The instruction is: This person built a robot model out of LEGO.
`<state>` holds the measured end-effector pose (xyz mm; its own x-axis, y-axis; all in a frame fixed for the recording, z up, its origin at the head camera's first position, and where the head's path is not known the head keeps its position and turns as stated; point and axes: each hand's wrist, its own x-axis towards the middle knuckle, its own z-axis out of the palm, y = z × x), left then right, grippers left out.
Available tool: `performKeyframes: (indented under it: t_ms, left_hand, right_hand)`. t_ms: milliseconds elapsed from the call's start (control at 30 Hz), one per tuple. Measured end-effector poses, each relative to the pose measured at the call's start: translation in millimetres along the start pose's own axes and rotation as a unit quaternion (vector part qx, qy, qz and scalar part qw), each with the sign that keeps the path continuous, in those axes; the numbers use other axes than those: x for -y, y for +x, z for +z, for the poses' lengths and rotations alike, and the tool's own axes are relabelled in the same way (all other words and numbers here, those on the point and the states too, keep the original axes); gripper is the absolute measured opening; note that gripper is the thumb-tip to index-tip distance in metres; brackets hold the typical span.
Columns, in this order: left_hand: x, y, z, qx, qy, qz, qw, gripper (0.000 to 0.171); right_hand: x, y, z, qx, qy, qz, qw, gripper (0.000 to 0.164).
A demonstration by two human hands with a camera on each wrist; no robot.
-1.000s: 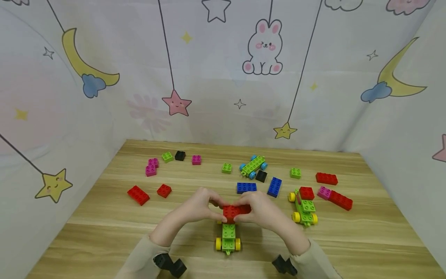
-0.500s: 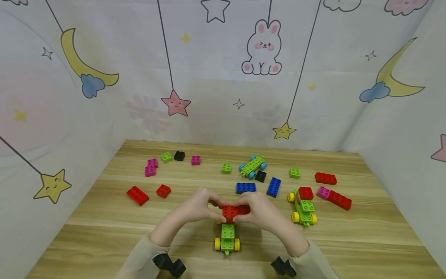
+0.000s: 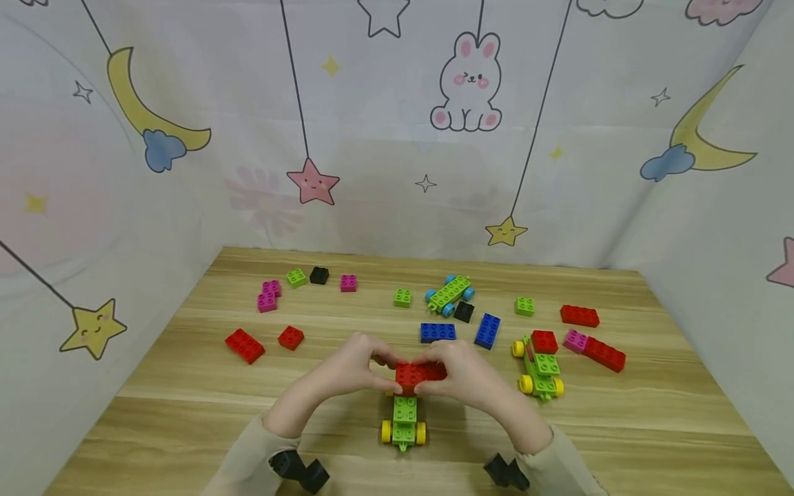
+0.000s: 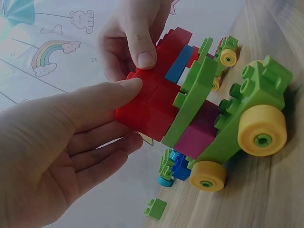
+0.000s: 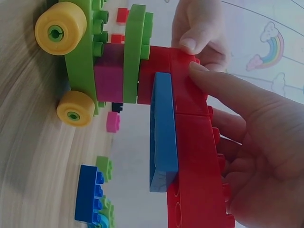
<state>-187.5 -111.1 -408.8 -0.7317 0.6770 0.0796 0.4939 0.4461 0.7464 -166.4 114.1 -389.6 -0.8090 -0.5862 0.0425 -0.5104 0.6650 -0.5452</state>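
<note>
Left hand [image 3: 367, 364]: curled in a pinch, the red bricks [image 3: 407, 379] being held between thumb and fingers
Right hand [image 3: 457, 366]: curled on the same red bricks, thumb almost meeting the other thumb; by this two-sided grip the row is probably steadied and evenly loaded
Red bricks: carried at the top of the yellow-wheeled car [image 3: 405, 410], overhanging its right side, with a blue piece [image 5: 163, 133] set against their underside
Yellow-wheeled car: stood on the desk [image 3: 341, 448] between the forearms, seemingly so that it can be reached from both sides; its upper green piece [image 5: 133, 57] is raised by a purple brick [image 5: 109, 78]
Second car [image 3: 546, 364]: parked off to the right, perhaps for elbow room
Blue bricks [image 3: 438, 333] and blue-wheeled base [image 3: 451, 296]: laid farther out, likely spaced for easy picking
</note>
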Motion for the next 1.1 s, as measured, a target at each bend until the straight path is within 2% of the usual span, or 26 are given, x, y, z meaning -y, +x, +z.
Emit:
performKeyframes:
  t_ms: [367, 600, 867, 1100]
  left_hand:
    - [1.0, -1.6, 1.2, -0.004, 0.026, 0.012, 0.9996, 0.034]
    - [-0.1, -2.4, -0.5, -0.003, 0.043, 0.025, 0.9987, 0.037]
    - [-3.2, -4.3, -5.3, -0.011, 0.049, 0.029, 0.9983, 0.043]
    - [-11.9, 0.1, -2.3, -0.02, 0.051, 0.024, 0.9982, 0.045]
  right_hand:
    - [-2.9, -3.9, -2.1, -0.008, -0.002, -0.002, 1.0, 0.039]
    - [-9.9, -14.5, -10.4, -0.048, 0.002, -0.003, 0.999, 0.036]
    - [-19.6, -27.4, -19.8, -0.085, -0.011, 0.029, 0.996, 0.03]
    - [-37.2, -37.9, -27.6, -0.154, -0.027, 0.013, 0.988, 0.026]
